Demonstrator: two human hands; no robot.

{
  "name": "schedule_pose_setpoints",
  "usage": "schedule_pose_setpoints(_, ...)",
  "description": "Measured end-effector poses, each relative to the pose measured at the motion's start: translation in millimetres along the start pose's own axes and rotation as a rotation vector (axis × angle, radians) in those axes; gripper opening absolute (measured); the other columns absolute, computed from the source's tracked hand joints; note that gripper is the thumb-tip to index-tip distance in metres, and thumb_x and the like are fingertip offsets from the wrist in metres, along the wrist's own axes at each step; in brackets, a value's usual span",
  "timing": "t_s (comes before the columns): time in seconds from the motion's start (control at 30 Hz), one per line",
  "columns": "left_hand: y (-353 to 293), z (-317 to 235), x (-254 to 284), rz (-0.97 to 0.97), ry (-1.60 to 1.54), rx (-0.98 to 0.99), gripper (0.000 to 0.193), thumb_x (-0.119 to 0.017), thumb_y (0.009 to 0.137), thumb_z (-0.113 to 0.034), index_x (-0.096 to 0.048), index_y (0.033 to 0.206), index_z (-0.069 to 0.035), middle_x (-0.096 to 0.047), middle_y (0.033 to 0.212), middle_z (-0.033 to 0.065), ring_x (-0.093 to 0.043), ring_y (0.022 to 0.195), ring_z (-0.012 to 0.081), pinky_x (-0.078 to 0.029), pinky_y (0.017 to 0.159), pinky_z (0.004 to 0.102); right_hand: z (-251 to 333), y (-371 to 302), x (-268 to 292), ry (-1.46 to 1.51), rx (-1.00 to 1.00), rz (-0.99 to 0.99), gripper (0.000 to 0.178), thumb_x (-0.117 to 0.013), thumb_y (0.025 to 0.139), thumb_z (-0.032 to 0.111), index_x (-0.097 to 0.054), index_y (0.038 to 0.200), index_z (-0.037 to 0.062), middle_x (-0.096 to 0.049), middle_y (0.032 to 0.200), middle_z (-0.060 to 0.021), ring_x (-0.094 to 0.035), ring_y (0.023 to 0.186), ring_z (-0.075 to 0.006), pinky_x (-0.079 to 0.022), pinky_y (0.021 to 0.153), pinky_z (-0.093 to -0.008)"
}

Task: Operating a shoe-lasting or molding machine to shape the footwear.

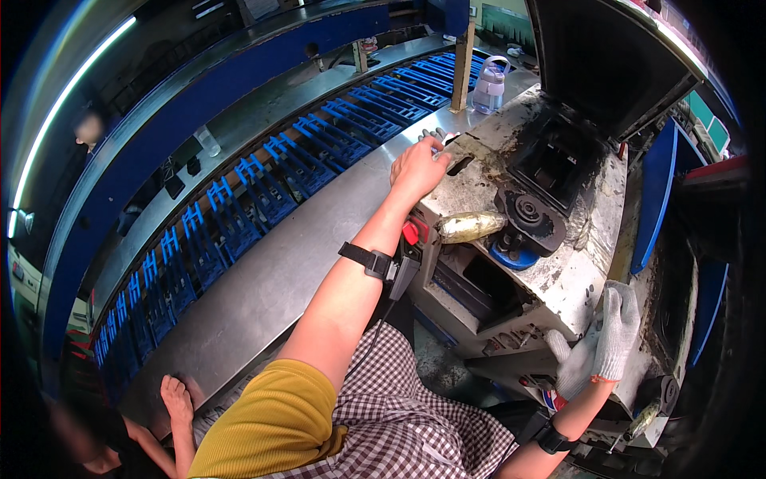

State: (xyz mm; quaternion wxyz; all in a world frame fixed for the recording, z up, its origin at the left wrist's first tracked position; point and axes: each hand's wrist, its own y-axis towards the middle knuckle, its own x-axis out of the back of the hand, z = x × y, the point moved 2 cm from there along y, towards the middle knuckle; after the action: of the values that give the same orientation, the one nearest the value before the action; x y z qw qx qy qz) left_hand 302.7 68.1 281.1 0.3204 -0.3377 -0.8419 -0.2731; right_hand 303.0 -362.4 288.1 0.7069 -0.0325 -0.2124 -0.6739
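Observation:
My left hand [417, 169] is bare and stretched far forward to the edge of the metal bench. Its fingers are bent down onto a greyish knitted glove [431, 133]; the fingertips are partly hidden. On my right hand [616, 331] is a white knitted glove with a red-edged cuff. That hand is raised beside the right side of the machine, fingers stretched up and thumb apart, with nothing visible in it. Between my hands stands the stained, cream-coloured machine [586, 275], with a yellowish wrapped handle [471, 227] and a black round knob part [528, 211] on top.
The machine's black lid [614, 60] stands raised. A clear water bottle [489, 86] is behind the metal bench [263, 263]. Rows of blue racks [267, 188] run along its far side. At lower left, another person's hand [177, 399] rests on the bench edge.

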Motion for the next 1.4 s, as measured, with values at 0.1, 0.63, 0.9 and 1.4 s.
schedule_pose_setpoints(0.1,-0.8,2.1,3.0,-0.016,0.009,0.001,0.039,-0.066,0.083,-0.039,-0.068,0.112,-0.014,-0.071,0.106,0.0125,-0.067,0.101,0.0305,-0.050,0.087,0.0414,-3.1,2.2,-2.4,-0.002,0.021,0.004,0.017,-0.057,0.097,0.011,-0.064,0.106,-0.0017,-0.056,0.083,0.0014,-0.046,0.071,-0.0048,-0.040,0.063,-0.0207)
schedule_pose_setpoints(0.63,0.0,1.4,2.0,-0.013,0.012,-0.002,0.039,-0.065,0.084,-0.039,-0.068,0.113,-0.013,-0.071,0.107,0.0134,-0.067,0.102,0.0308,-0.049,0.088,0.0416,-4.4,1.8,-1.5,-0.064,0.072,-0.023,0.018,-0.056,0.098,0.013,-0.064,0.107,0.0001,-0.056,0.081,0.0007,-0.047,0.069,-0.0047,-0.040,0.061,-0.0212)
schedule_pose_setpoints(0.9,1.0,3.5,0.4,-0.018,0.009,-0.006,0.039,-0.066,0.084,-0.040,-0.068,0.113,-0.014,-0.071,0.107,0.0134,-0.067,0.103,0.0309,-0.049,0.089,0.0419,3.4,-0.6,-2.5,-0.047,0.022,0.001,0.017,-0.056,0.098,0.014,-0.064,0.108,0.0009,-0.055,0.080,0.0014,-0.046,0.067,-0.0038,-0.038,0.058,-0.0203)
schedule_pose_setpoints(1.4,-0.5,1.5,2.7,-0.009,0.006,0.002,0.040,-0.065,0.084,-0.040,-0.068,0.114,-0.013,-0.071,0.108,0.0136,-0.066,0.104,0.0311,-0.049,0.089,0.0419,-0.7,0.2,-1.6,-0.030,0.015,0.005,0.018,-0.057,0.098,0.015,-0.064,0.107,0.0010,-0.056,0.082,0.0011,-0.046,0.066,-0.0041,-0.039,0.058,-0.0208)
